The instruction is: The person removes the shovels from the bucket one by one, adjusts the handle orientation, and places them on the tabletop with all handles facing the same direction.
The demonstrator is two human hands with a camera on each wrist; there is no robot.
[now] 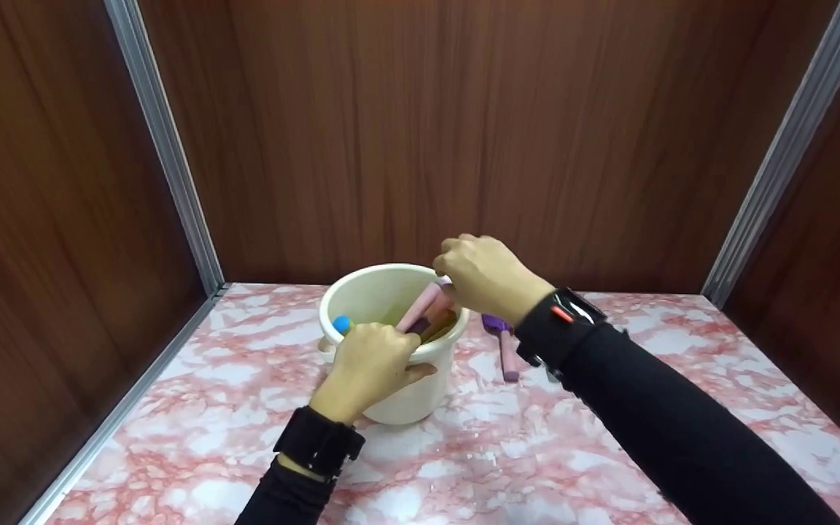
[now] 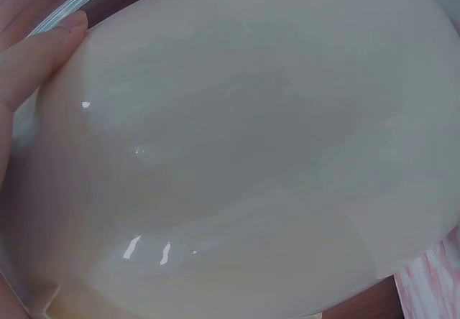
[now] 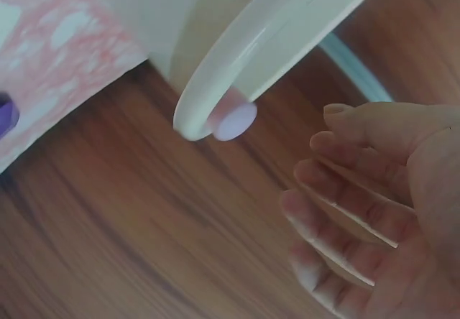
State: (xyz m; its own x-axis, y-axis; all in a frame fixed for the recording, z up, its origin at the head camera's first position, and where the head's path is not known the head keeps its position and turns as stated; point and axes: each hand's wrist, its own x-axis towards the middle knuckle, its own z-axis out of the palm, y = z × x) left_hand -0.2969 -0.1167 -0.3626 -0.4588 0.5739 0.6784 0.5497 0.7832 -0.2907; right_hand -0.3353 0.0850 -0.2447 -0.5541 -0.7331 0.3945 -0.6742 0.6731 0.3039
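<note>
A cream bucket [image 1: 409, 397] stands on the table, tilted slightly in the head view. My left hand [image 1: 372, 361] grips its near rim, with the thumb [image 2: 43, 57] along the outer wall; its other fingers reach over the rim. Above the right side of the rim is my right hand [image 1: 489, 273], fingers loosely bent and holding nothing in the right wrist view. Close to those fingers, a pink handle [image 1: 420, 306] slants up inside the bucket. The handle's round end [image 3: 236, 121] pokes past the rim. A blue knob [image 1: 341, 324] shows inside at the left.
Right of the bucket, a tool with a purple head [image 1: 494, 323] and pink handle [image 1: 509, 357] lies on the marbled pink-and-white table [image 1: 194, 437]. Brown wood-grain panels [image 1: 391, 131] with metal corner posts [image 1: 165, 138] enclose the back and sides.
</note>
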